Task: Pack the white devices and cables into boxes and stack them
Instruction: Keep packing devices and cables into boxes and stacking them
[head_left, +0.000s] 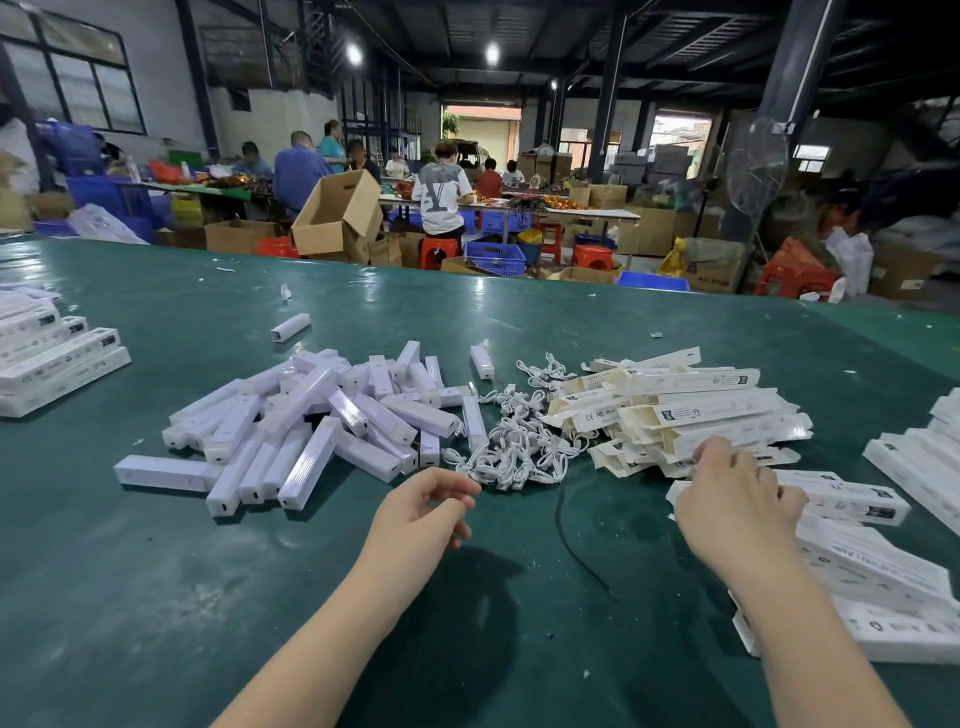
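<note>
Reaching right hand (737, 499) touches flat boxes (685, 410); left hand (426, 512) idle (near cables (519, 441)).

Two bare hands reach over the green table (156, 571): the left hand (421, 512) and the right hand (730, 506). White devices (311, 421) lie in one heap, too many to count; likewise the tangled white cables (519, 441) and flat boxes (680, 410). Finished boxes form three stacks: far left (52, 358), near right (883, 582), far right (930, 457). One black cable (571, 545) lies between the hands
</note>
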